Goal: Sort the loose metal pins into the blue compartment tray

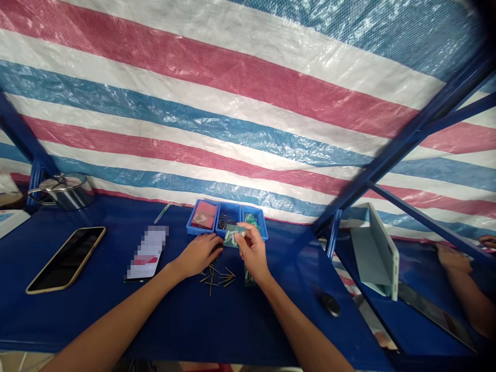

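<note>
My right hand [252, 253] pinches a small clear plastic bag [233, 236] between thumb and fingers; pale, short pieces show inside, too small to name. My left hand [199, 254] lies low over the table just left of the bag, fingers stretched toward it and thumb apart. Loose screws [212, 279] are scattered on the table below my hands. Behind them stands a blue tray [189, 227] with three compartments: reddish packets [204, 214] at left, dark screws [227, 221] in the middle, green-tinted bags [251, 219] at right. Another bag [249, 278] lies partly under my right wrist.
Two phones lie at left, one dark [65, 261] and one lit [147, 256]. A pen [161, 213] and metal pot [70, 192] are behind. A black mouse-like object [329, 304] sits right. Beyond the blue frame, a tablet case [374, 258] and another person's hand [455, 258] appear.
</note>
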The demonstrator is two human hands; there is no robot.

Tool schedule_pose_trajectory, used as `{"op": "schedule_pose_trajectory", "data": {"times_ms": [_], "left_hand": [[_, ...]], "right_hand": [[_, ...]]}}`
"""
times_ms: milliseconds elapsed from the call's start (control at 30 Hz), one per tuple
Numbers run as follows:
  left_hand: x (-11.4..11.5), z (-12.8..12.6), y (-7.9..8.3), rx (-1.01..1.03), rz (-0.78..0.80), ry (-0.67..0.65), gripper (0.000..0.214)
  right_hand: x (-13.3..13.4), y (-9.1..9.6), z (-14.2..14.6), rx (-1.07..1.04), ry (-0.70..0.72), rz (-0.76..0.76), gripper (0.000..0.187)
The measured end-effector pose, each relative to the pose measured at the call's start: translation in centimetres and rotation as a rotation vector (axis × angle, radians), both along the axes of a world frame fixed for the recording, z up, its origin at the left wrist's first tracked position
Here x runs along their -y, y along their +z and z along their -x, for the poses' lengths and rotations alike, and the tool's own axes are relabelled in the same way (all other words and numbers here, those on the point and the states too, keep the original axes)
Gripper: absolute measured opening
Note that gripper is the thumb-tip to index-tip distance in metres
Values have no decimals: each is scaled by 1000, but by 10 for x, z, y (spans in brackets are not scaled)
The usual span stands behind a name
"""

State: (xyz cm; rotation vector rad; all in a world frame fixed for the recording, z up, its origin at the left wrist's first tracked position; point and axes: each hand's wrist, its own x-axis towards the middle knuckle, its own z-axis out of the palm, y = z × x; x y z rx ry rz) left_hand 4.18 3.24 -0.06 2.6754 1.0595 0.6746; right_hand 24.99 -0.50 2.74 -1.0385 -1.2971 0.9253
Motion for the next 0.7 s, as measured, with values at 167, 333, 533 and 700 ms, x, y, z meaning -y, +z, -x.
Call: {"op": "schedule_pose_trajectory", "data": {"times_ms": [167,333,533,700], "left_hand": [[1,0,2,-6,4,1,25],[2,1,3,7,31,-5,26],[2,0,6,24,57,-15,25],[3,0,8,19,55,-10,24]], "right_hand": [[2,3,0,13,-35,-23,26],[2,0,-3,63,-1,9,26],[0,-2,-2,106,-63,-30,20],[-3,1,-3,238,-202,-182,29]]}}
